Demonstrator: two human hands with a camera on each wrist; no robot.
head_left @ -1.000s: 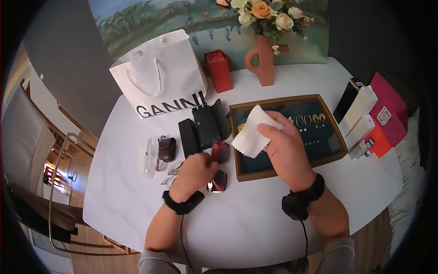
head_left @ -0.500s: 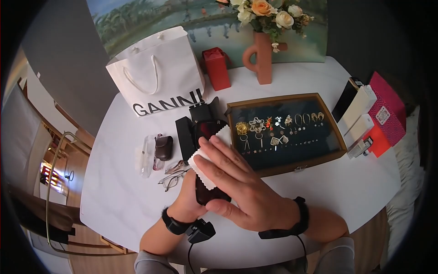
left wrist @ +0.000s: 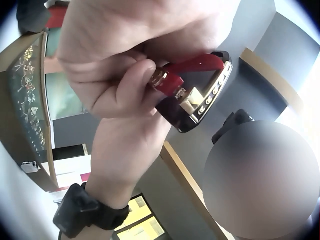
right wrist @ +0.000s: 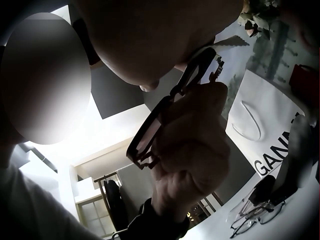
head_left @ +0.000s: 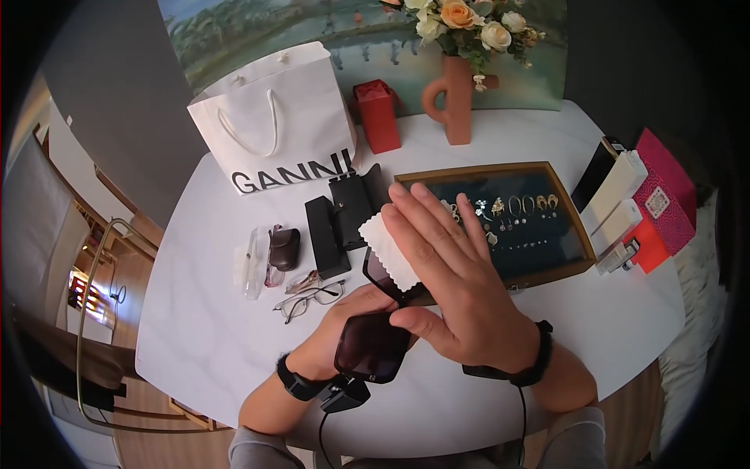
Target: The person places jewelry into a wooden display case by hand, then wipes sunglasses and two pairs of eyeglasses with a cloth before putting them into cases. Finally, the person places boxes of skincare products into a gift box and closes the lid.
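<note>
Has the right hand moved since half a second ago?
Yes. In the head view, judged against the tray, the right hand has shifted right and up the picture; it now hides jewelry at the tray's left, which showed before.

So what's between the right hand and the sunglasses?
A white cloth, per the head view: it's under the right hand and covers part of the sunglasses.

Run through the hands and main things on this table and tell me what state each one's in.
Left hand: gripping the sunglasses
Sunglasses: held up, one lens partly covered
White cloth: under the right hand's fingers
Right hand: fingers straight
Clear eyeglasses: lying unheld
GANNI paper bag: standing upright
Vase: upright, holding flowers
Jewelry case: flat, containing earrings
</note>
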